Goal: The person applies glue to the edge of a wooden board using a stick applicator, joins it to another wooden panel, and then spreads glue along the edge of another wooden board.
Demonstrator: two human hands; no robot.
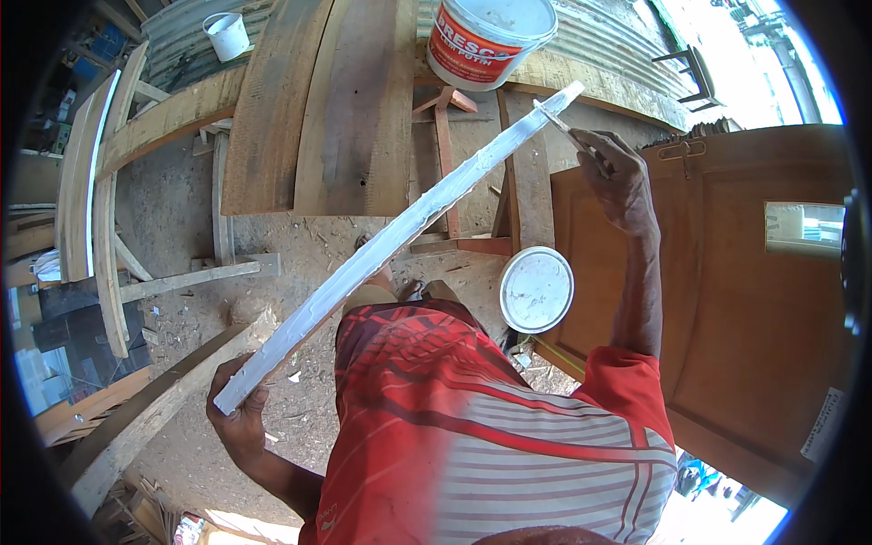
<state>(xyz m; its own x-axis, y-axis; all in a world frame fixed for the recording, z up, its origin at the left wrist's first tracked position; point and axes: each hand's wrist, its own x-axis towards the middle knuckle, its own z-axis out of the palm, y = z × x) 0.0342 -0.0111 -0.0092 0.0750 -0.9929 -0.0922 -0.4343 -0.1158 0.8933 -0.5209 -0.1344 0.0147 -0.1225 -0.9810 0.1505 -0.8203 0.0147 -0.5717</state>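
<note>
A long, narrow wooden board (409, 222) runs slantwise across the view, its upward edge coated with wet white glue or paste. My left hand (241, 404) is closed around its lower left end. At the far upper right end, my right hand (618, 177) pinches a thin, white-smeared stick (556, 120), whose tip touches the coated edge. Just beyond that end stands a white bucket with a red label (477, 54), open at the top with whitish stuff inside. A round white lid (536, 289) is below my right hand, beside my right side.
Wide planks (354, 109) lie side by side ahead, on a timber frame. A small white pail (225, 36) stands at the far left. Brown wooden door panels (727, 272) fill the right side. A rough beam (163, 409) slants at lower left, over a floor littered with shavings.
</note>
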